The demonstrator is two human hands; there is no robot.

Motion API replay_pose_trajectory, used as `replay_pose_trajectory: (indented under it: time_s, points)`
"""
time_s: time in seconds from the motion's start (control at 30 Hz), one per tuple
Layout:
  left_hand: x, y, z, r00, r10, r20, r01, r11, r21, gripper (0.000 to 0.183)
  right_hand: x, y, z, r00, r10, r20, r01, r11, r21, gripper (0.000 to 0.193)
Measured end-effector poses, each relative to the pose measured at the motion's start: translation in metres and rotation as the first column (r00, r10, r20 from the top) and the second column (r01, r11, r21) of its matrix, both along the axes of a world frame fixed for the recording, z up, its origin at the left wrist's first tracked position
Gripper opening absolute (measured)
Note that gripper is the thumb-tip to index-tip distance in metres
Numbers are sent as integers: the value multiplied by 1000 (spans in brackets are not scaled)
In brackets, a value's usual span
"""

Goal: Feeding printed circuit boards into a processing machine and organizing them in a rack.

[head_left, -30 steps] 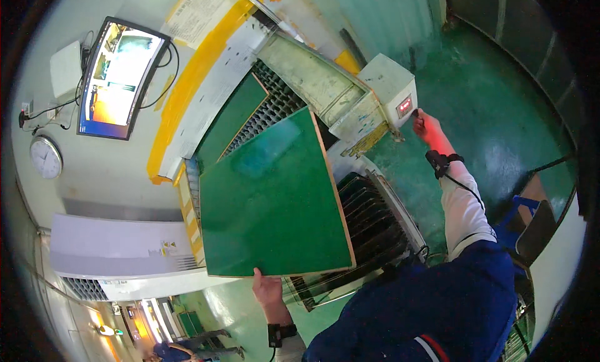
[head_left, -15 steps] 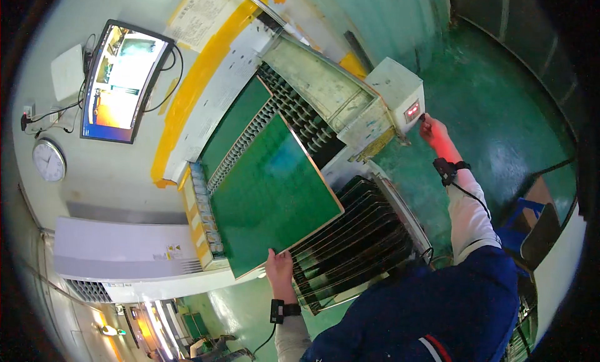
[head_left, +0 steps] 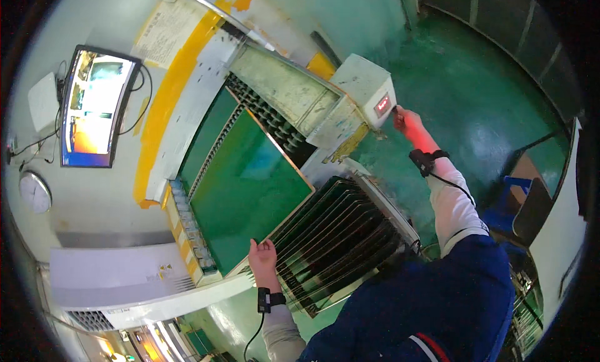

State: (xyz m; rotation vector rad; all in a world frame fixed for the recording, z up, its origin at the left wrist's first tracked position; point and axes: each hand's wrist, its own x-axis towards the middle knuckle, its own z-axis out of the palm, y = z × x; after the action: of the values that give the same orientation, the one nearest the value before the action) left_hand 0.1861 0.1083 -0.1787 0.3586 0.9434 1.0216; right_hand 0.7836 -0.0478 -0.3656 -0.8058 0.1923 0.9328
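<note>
Green board [head_left: 247, 174], 1: laid on the rollers [head_left: 275, 116], 1 corner toward the top of the view, longer visible edge slanting lower left to upper right; true long axis cannot be told through the bent lens. Far board [head_left: 209, 127], 1: green, rollers showing between the 2. Rack [head_left: 392, 207], 1: dark slats, count unclear. Monitor [head_left: 97, 109], 1: lit. Printed sheet [head_left: 169, 30], 1: text too small to read. Control box [head_left: 359, 80], 1. Hands, 2: left hand [head_left: 262, 256] at the green board's lower edge, thumb and fingers apart, contact uncertain; right hand [head_left: 407, 120] pinching the knob. Display [head_left: 382, 105], 1: red, characters blurred. Knob [head_left: 394, 111], 1: dark, beside the display.
</note>
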Motion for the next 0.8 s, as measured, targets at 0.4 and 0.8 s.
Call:
replay_pose_trajectory:
  time_s: [0.4, 0.8]
  points:
    - [25, 9, 19, 994, 26, -106, -29, 999, -31, 21, -6, -2, 17, 998, -55, 27, 58, 988, -145, 20]
    - [33, -11, 29, 913, -203, -354, 210, 978, -19, 31, -9, -3, 29, 991, -131, -3, 129, 981, -146, 19]
